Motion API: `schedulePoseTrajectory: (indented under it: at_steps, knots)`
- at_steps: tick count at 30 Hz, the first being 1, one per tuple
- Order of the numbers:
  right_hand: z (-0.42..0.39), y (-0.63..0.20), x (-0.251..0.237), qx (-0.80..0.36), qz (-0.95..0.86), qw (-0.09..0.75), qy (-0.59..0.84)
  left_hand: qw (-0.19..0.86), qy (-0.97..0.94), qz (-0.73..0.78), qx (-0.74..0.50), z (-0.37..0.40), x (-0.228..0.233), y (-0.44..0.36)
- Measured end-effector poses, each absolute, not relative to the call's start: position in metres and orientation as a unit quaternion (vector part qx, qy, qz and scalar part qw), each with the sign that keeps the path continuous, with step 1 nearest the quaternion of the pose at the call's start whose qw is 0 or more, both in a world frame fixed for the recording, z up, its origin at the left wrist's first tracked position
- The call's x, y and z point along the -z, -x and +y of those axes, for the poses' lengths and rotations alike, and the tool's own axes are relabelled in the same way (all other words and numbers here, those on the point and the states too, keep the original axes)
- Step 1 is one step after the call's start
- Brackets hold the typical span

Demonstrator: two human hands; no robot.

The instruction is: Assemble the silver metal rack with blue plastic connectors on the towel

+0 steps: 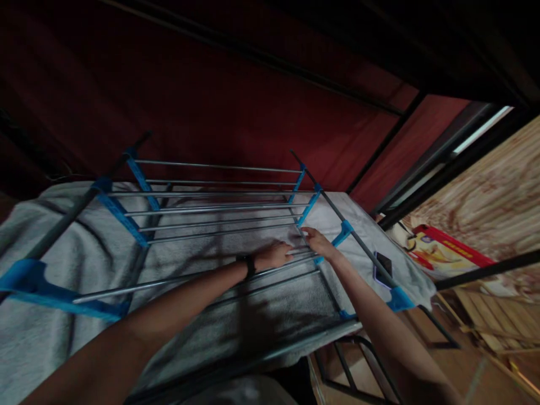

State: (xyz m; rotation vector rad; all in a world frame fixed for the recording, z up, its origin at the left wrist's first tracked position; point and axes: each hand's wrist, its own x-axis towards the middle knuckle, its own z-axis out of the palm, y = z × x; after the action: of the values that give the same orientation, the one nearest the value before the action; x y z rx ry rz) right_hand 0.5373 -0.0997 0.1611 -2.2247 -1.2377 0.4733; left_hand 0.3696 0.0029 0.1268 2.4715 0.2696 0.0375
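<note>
A metal drying rack (211, 211) with blue plastic joints stands over a grey towel-like cloth (67, 247) spread across a flat surface. My left hand (274, 256), with a dark band on its wrist, rests on the cloth between the rack's rods near the right end. My right hand (317, 242) reaches in beside it, fingers on the cloth next to a blue joint (343, 230). The two hands nearly touch. Whether either pinches the cloth is unclear.
A dark phone (383, 269) lies on the cloth at the right edge. A red curtain (211, 101) hangs behind. A red and yellow printed bag (439, 256) and wooden slats (493, 315) sit at the right, below black frame bars.
</note>
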Motion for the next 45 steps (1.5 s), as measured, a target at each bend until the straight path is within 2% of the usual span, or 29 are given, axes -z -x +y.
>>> schedulePoseTrajectory:
  at_steps: [8,11,16,27,34,45]
  knots:
    - [-0.246,-0.491,-0.199,-0.3,-0.443,0.46,0.709,0.354,-0.931,0.092,0.007,-0.012,-0.149,-0.366]
    - [-0.293,-0.481,-0.215,-0.264,-0.375,0.521,0.72,0.367,-0.923,0.113,0.013,-0.017,-0.156,-0.37]
    - [-0.33,-0.484,-0.223,-0.177,-0.329,0.536,0.757,0.363,-0.92,0.147,0.013,-0.024,-0.163,-0.384]
    - [-0.283,-0.495,-0.169,-0.023,-0.408,0.42,0.81,0.344,-0.932,0.109,-0.025,-0.032,-0.17,-0.396]
    - [-0.252,-0.521,-0.141,-0.028,-0.376,0.399,0.836,0.302,-0.94,0.155,-0.034,-0.043,-0.167,-0.41]
    - [-0.217,-0.557,-0.133,-0.172,-0.263,0.516,0.797,0.318,-0.928,0.191,-0.046,-0.056,-0.179,-0.405]
